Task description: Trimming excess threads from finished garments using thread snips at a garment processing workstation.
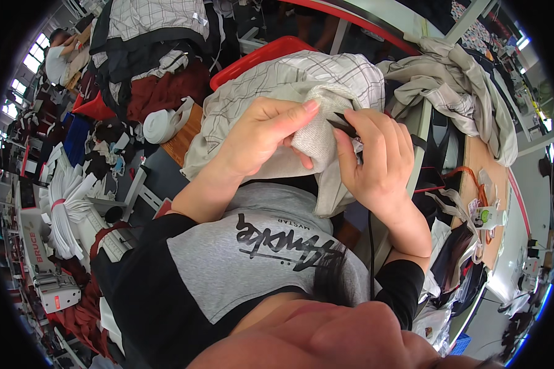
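A beige herringbone fabric piece (323, 133), part of a garment with white checked lining (263, 83), lies gathered before my chest. On the image's left, my left hand (267, 136) pinches the beige fabric between thumb and fingers. Opposite it, my right hand (378, 147) holds small dark thread snips (344, 124), their pointed tips against or just above the fabric. Whether the blades touch the cloth cannot be told. Below the hands a fold of the beige cloth (332, 193) hangs down.
A red plastic bin (263, 57) stands behind the garment. White tape rolls (159, 127) rest on a wooden board (184, 133) at left. More beige cloth (452, 87) drapes over the table at right. A sewing machine (57, 290) is at lower left; a person (57, 60) works far off.
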The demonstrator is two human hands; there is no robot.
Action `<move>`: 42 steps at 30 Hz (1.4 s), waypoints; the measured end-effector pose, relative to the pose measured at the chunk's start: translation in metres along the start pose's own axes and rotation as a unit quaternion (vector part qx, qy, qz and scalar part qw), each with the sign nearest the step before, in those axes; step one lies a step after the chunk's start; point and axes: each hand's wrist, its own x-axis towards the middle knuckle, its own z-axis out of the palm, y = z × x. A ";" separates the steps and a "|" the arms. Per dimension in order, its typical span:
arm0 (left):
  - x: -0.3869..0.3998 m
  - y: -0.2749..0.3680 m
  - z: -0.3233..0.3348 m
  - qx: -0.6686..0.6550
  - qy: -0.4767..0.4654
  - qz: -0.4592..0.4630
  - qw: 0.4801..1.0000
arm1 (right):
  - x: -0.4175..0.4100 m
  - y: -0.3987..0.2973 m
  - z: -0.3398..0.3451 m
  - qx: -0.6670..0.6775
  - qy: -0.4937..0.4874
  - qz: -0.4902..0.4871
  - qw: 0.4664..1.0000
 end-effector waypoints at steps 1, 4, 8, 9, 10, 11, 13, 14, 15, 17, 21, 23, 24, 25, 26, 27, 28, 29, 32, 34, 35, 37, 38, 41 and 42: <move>0.000 0.000 0.000 0.001 -0.001 0.000 1.000 | 0.000 0.000 0.000 0.000 0.001 0.001 1.000; 0.000 0.003 0.004 0.010 -0.004 -0.005 1.000 | 0.001 0.001 0.002 0.011 0.009 -0.001 1.000; 0.001 0.003 0.003 -0.008 -0.009 -0.012 1.000 | -0.001 0.004 0.004 0.066 0.039 -0.011 0.997; 0.001 0.002 0.001 -0.013 -0.017 -0.016 1.000 | -0.001 0.004 0.004 0.094 0.043 -0.010 0.995; 0.001 0.002 0.001 -0.013 -0.017 -0.016 1.000 | -0.001 0.003 0.003 0.094 0.044 -0.010 0.995; 0.001 0.002 0.001 -0.020 -0.028 -0.013 0.999 | -0.002 0.001 0.001 0.161 0.038 -0.002 0.986; 0.002 0.003 0.000 -0.026 -0.039 -0.011 0.999 | -0.001 0.000 -0.005 0.228 0.031 0.006 0.973; 0.003 0.005 -0.001 -0.028 -0.026 -0.022 0.999 | 0.000 0.002 -0.010 0.318 0.021 -0.063 0.946; 0.004 0.005 -0.002 -0.031 -0.012 -0.032 0.999 | 0.001 0.002 -0.015 0.404 0.010 -0.132 0.905; 0.004 0.005 -0.002 -0.026 -0.010 -0.026 0.999 | 0.000 -0.002 -0.017 0.387 0.019 -0.154 0.909; 0.004 0.000 -0.001 -0.011 -0.014 0.009 1.000 | 0.003 -0.007 -0.013 0.228 0.031 0.001 0.973; 0.004 -0.003 0.000 -0.003 -0.024 0.013 1.000 | 0.004 -0.004 -0.007 0.204 -0.040 0.126 0.970; 0.004 -0.004 0.001 0.006 -0.033 0.017 0.999 | 0.001 -0.002 -0.004 0.209 -0.053 0.124 0.968; 0.004 -0.004 0.004 0.005 -0.034 0.016 0.999 | 0.000 -0.001 -0.002 0.208 -0.053 0.125 0.969; 0.005 -0.003 0.007 0.017 -0.027 0.014 0.999 | 0.001 -0.001 0.000 0.208 -0.038 0.109 0.971; 0.005 -0.003 0.010 0.028 -0.018 0.012 0.999 | 0.001 0.000 0.001 0.209 -0.023 0.093 0.973; 0.006 -0.004 0.010 0.027 -0.019 0.012 0.999 | 0.000 0.003 0.004 0.208 -0.024 0.093 0.974; 0.007 -0.007 0.010 0.032 -0.020 0.015 0.999 | -0.002 0.008 0.006 0.193 -0.005 0.054 0.980; 0.008 -0.003 0.012 0.045 -0.019 0.011 0.999 | -0.002 0.016 0.005 0.145 0.020 0.002 0.989; 0.011 0.001 0.011 0.052 -0.015 0.011 0.998 | 0.002 0.017 0.001 0.111 0.026 -0.018 0.993; 0.012 0.003 0.008 0.075 -0.021 0.010 0.997 | 0.003 0.015 0.000 0.118 0.033 -0.007 0.992; 0.014 0.010 0.002 0.093 -0.029 0.018 0.995 | 0.007 0.012 -0.004 0.120 0.036 -0.003 0.992; 0.015 0.014 0.000 0.096 -0.043 -0.011 0.994 | 0.007 0.011 -0.005 0.144 0.030 0.016 0.989; 0.014 0.024 -0.001 0.150 -0.047 -0.031 0.987 | 0.012 0.010 -0.009 0.234 0.000 0.012 0.972; 0.014 0.025 -0.001 0.206 -0.040 -0.031 0.977 | 0.013 0.009 -0.010 0.299 -0.019 0.002 0.954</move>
